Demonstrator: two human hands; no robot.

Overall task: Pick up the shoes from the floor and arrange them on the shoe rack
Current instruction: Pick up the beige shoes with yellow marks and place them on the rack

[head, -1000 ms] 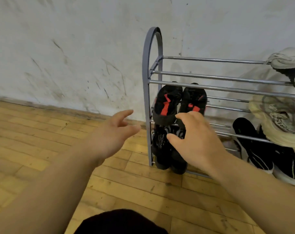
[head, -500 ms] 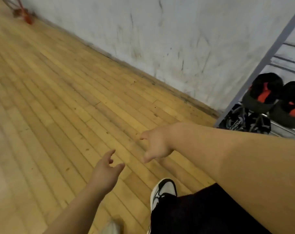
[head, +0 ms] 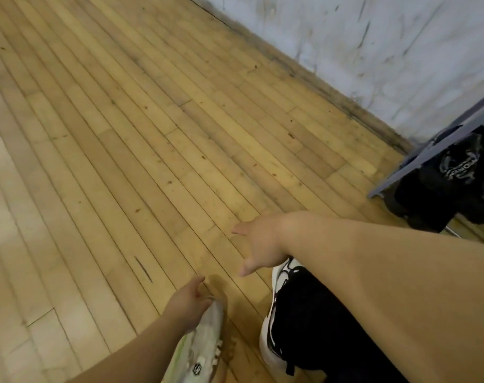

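Risk — pale grey-green sneaker (head: 205, 344) on wooden floor (head: 124, 161), toe only just at left hand (head: 188, 302); shallow fingertip hold likely to slip or tip shoe. Frame blurred, contact uncertain.
Risk — shoe rack (head: 434, 150) far right, well apart; long carry, possible knock against black shoes (head: 456, 172) already on lowest tier.
Left hand: low, fingers loosely curled over toe, closure not discernible.
Right hand (head: 259, 241): crossing above floor, fingers spread, thumb down, empty.
Worn black-and-white sneaker (head: 279, 275) beside target — not for pickup.
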